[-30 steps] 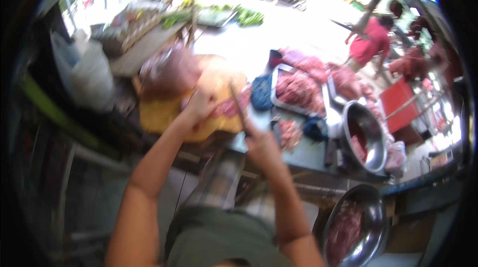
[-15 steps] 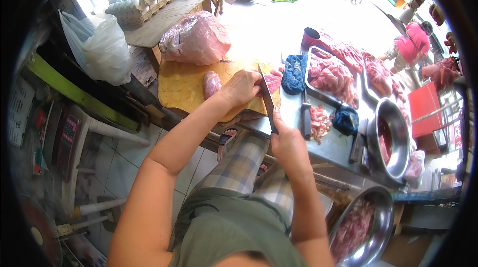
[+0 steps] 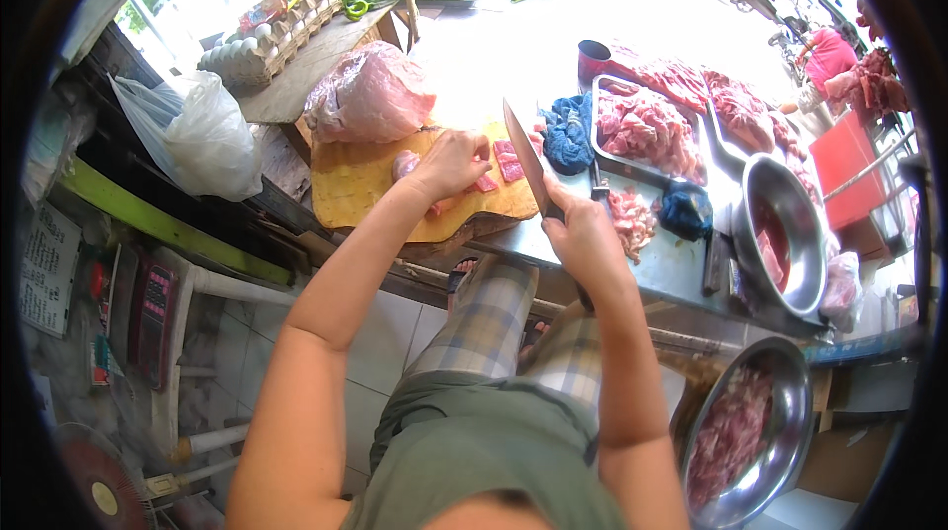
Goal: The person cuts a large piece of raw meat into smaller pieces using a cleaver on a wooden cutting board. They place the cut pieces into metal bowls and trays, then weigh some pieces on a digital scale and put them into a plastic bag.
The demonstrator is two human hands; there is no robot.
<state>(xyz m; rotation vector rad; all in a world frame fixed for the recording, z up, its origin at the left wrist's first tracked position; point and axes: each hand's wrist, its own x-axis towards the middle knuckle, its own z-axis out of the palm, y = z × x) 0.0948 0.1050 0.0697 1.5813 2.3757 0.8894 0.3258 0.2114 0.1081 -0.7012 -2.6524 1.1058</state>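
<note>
My right hand (image 3: 585, 234) grips a long knife (image 3: 525, 157) by its handle, its blade pointing up and away, raised beside the right end of a yellow cutting board (image 3: 341, 196). On the board, my left hand (image 3: 450, 166) has its fingers curled over a piece of raw meat (image 3: 452, 200), mostly hidden beneath it. A small chunk of meat (image 3: 404, 163) shows just left of that hand. To its right lies a cut slice of meat (image 3: 509, 162). A big pale block of meat (image 3: 367, 95) rests at the board's back edge.
Right of the board are a blue cloth (image 3: 568, 135), a metal tray (image 3: 598, 172) of meat, chopped scraps (image 3: 630, 224) and a steel basin (image 3: 818, 283). Another basin (image 3: 790, 451) with meat stands lower right. A plastic bag (image 3: 212, 140) hangs left, near egg trays (image 3: 286, 41).
The knife has lifted away from the meat, swinging slightly right. My left hand has shifted left along the board, uncovering the cut slice. The whole view has turned a little.
</note>
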